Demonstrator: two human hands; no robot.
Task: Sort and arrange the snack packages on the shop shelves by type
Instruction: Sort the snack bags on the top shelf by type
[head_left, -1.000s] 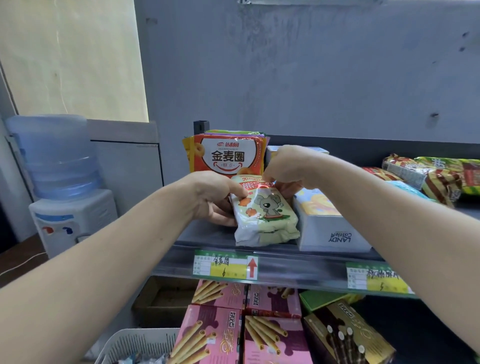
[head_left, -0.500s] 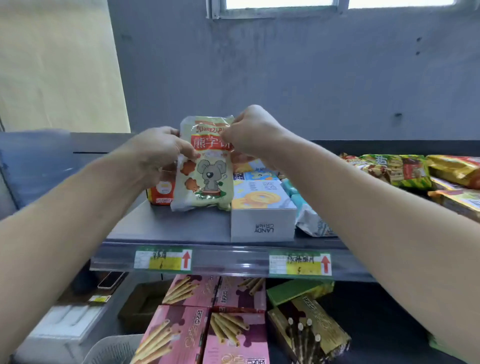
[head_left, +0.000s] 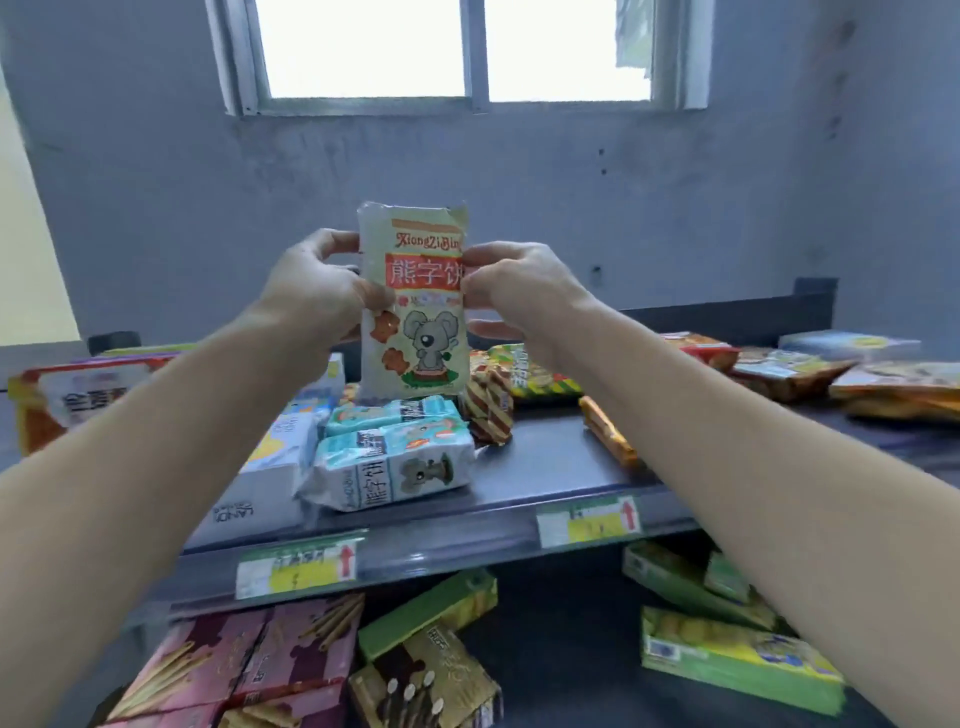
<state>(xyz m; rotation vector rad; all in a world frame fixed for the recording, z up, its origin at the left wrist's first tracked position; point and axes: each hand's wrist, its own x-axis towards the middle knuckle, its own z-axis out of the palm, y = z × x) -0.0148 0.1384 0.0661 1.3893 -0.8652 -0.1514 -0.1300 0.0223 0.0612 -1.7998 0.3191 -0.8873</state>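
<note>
both hands (head_left: 317, 291) (head_left: 514, 291) grip a flat, crinkly plastic biscuit packet (head_left: 415, 301) upright.

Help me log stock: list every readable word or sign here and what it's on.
"XiongZiBin", cut off: top of the held packet.
"熊字饼": its red band.
"熊字饼", sideways: blue packet lying below.
"LANDY", upside down, partly hidden: white box.
Red up arrows: price tags; their print is too blurred.
Red bag at left: blurred.

Your left hand (head_left: 317, 291) and right hand (head_left: 519, 291) hold a koala biscuit packet (head_left: 415, 312) upright above two blue packets (head_left: 395, 457) on the shelf (head_left: 561, 467).
</note>
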